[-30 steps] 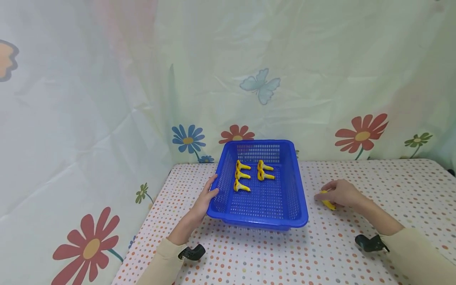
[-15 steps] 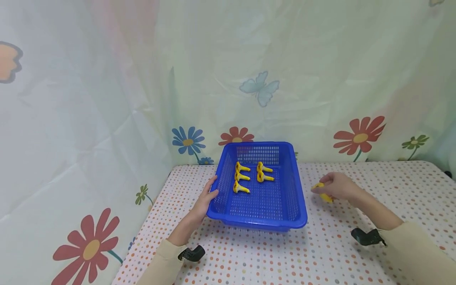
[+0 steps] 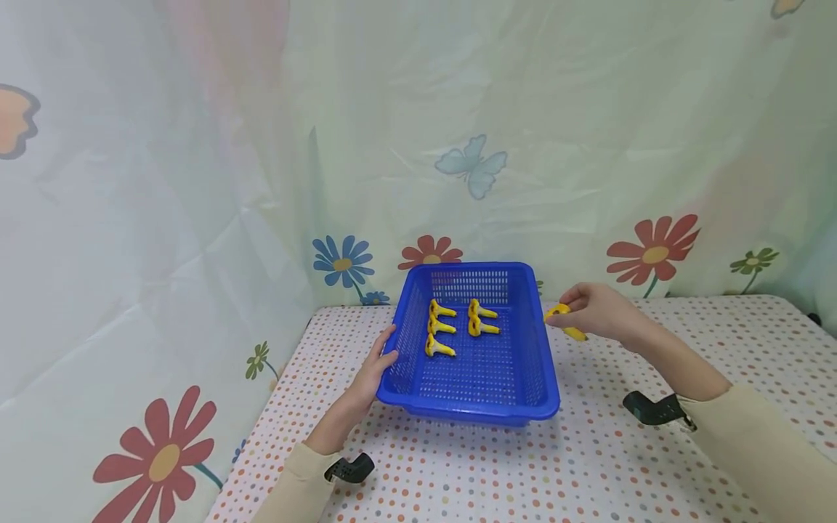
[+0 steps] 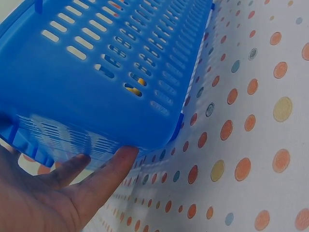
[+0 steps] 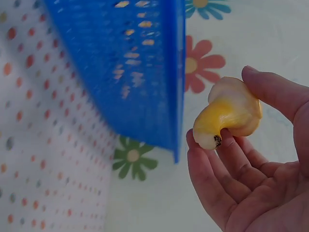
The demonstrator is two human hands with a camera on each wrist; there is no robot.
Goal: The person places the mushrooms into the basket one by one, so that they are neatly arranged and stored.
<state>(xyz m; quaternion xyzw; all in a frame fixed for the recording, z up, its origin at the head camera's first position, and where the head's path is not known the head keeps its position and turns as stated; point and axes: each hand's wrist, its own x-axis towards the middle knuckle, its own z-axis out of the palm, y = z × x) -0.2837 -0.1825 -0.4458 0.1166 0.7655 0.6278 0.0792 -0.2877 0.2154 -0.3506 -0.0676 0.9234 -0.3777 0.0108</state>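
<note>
My right hand [image 3: 598, 311] pinches a yellow mushroom [image 5: 228, 112] with a trumpet-shaped cap between thumb and fingers. It is lifted just outside the right rim of a blue plastic basket [image 3: 487, 412], and the right wrist view shows its stem end towards the camera. Inside the basket several similar yellow mushrooms lie in two columns: the left column [image 3: 440, 327] holds three, the right column [image 3: 484, 328] two. My left hand [image 3: 374, 367] rests against the basket's left side with fairly straight fingers; in the left wrist view the fingers [image 4: 108, 176] touch the outer wall near a corner.
A table with a dotted cloth [image 3: 458, 479] lies under the basket. Behind it hangs a curtain [image 3: 562, 160] printed with flowers and a butterfly, and the curtain also runs along the left side. Dark wrist cameras [image 3: 349, 468] are strapped to both sleeves.
My right hand has lifted the yellow mushroom off the cloth and carried it leftward and away from me to the basket's right rim. The left hand has stayed at the basket.
</note>
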